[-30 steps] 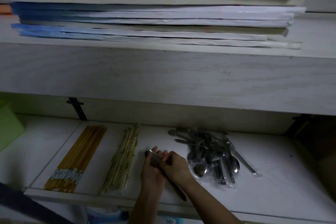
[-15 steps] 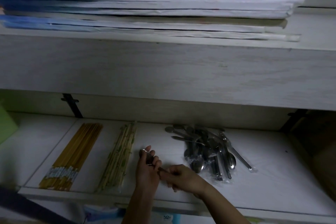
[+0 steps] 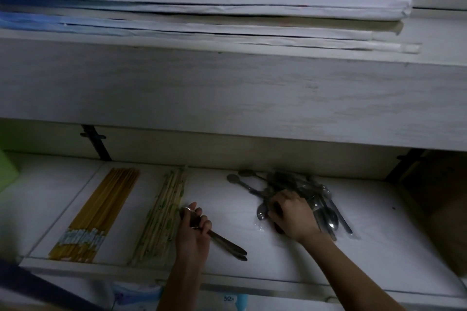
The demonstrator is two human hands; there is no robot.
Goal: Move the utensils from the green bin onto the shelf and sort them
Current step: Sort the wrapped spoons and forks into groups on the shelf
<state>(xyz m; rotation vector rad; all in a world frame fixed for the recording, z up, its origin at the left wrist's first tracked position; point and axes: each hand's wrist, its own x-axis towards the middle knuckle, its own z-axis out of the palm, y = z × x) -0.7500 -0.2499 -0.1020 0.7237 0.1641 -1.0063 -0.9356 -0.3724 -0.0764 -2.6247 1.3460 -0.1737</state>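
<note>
On the white shelf (image 3: 374, 247) lie a row of yellow chopsticks (image 3: 101, 212), a bundle of pale green-patterned chopsticks (image 3: 161, 219) and a heap of metal spoons in clear wrappers (image 3: 303, 194). My left hand (image 3: 193, 232) grips a few metal utensils (image 3: 227, 245) just right of the pale chopsticks, their handles sticking out toward the front edge. My right hand (image 3: 290, 212) lies on the left side of the spoon heap with its fingers curled round a wrapped spoon. A sliver of the green bin (image 3: 6, 171) shows at the far left.
A thick shelf board (image 3: 227, 93) hangs low over the working shelf, with stacked paper sheets (image 3: 202, 7) on top. Black brackets (image 3: 97, 144) stand at the back wall. A brown box (image 3: 439, 199) sits at the right end.
My right hand has left the utensils held in my left hand and moved right onto the spoon heap. My left hand keeps its hold and has shifted slightly left.
</note>
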